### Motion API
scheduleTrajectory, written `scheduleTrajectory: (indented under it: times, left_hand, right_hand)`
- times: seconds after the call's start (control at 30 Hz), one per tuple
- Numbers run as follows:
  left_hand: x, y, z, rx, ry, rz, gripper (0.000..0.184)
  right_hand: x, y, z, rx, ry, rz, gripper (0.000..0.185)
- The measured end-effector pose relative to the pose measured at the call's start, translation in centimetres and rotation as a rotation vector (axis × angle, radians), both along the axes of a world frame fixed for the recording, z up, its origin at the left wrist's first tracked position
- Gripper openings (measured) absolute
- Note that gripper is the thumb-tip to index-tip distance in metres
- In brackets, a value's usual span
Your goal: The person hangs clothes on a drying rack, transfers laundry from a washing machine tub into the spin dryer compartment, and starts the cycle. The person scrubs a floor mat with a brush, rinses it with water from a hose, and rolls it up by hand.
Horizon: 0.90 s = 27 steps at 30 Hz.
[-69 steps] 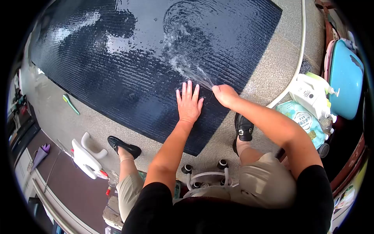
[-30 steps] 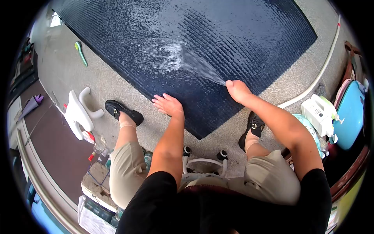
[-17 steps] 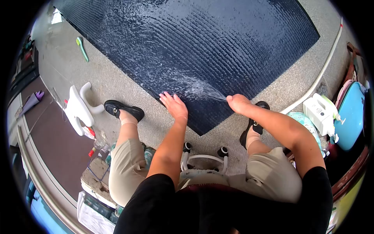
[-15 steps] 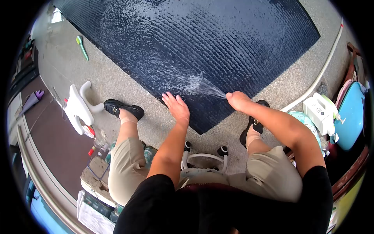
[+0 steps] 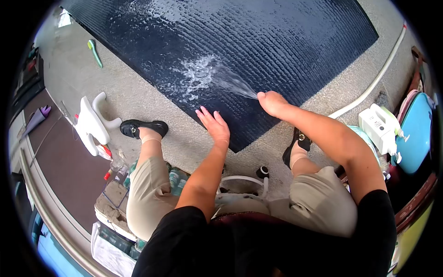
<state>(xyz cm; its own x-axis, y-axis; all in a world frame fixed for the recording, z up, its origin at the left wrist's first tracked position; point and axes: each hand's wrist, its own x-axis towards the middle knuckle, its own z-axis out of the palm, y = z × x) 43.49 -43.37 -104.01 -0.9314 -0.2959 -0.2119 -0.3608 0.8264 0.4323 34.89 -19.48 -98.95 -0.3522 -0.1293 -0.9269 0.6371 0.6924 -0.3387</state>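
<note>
A dark blue ribbed mat (image 5: 286, 55) lies wet on the ground in front of me. My right hand (image 5: 273, 104) is closed around the end of a pale hose (image 5: 362, 98), its thumb at the outlet. From there a fan of water (image 5: 207, 74) shoots leftward and splashes on the mat. The hose's end itself is hidden inside the fist. My left hand (image 5: 215, 126) holds nothing; its fingers are stretched out, over the mat's near edge and close to its near corner.
A green-handled brush (image 5: 95, 53) lies on the floor at left, above a white plastic piece (image 5: 90, 127). At right stand a white jug (image 5: 376, 127) and a blue basin (image 5: 414, 134). Between my legs is a stool with a caster (image 5: 262, 172). A metal rail (image 5: 44, 198) runs along the left.
My right hand has shifted up and left with the hose end. The water now lands farther left and farther up the mat. My left hand remains spread, its fingers slightly turned.
</note>
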Motion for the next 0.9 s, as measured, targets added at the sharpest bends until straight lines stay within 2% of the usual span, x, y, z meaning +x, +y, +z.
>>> scheduleTrajectory:
  times: [0.03,0.1,0.2,0.27,0.4,0.47,0.53,0.8,0.87,0.9]
  left_hand:
    - [-0.1,0.2,0.1,-0.010,-0.016,0.005,0.059]
    - [-0.3,0.5,0.5,-0.020,-0.028,0.006,0.061]
    - [0.1,1.5,1.4,-0.200,-0.128,-0.194,0.075]
    - [0.2,2.8,2.8,-0.197,-0.146,-0.447,0.080]
    - [1.7,6.1,3.3,0.014,-0.190,-0.910,0.091]
    - [1.7,8.8,3.9,0.005,-0.278,-1.002,0.093]
    - [1.3,10.6,3.7,-0.094,-0.312,-1.117,0.090]
    - [2.2,13.0,2.0,-0.214,-0.187,-1.108,0.066]
    - [2.0,13.6,2.4,-0.207,-0.208,-1.059,0.051]
    - [2.1,13.8,2.6,-0.202,-0.197,-1.065,0.051]
  right_hand:
    - [-0.5,0.1,0.5,0.003,-0.074,-0.058,0.059]
    - [0.5,0.3,-0.7,0.026,-0.051,-0.041,0.059]
    - [2.0,1.1,-2.0,0.080,-0.019,-0.041,0.060]
    - [1.5,2.2,-1.9,0.111,0.000,-0.161,0.059]
    - [-0.2,4.1,-2.2,0.129,-0.058,-0.388,0.060]
    - [-0.5,4.7,-2.3,0.147,-0.004,-0.405,0.059]
    - [-1.1,5.4,-1.7,0.106,0.012,-0.499,0.058]
    - [-0.8,7.5,-2.0,0.137,0.147,-0.537,0.056]
    - [-1.7,8.4,-1.0,0.045,0.025,-0.711,0.052]
    - [-2.2,9.1,-0.8,0.031,-0.044,-0.734,0.045]
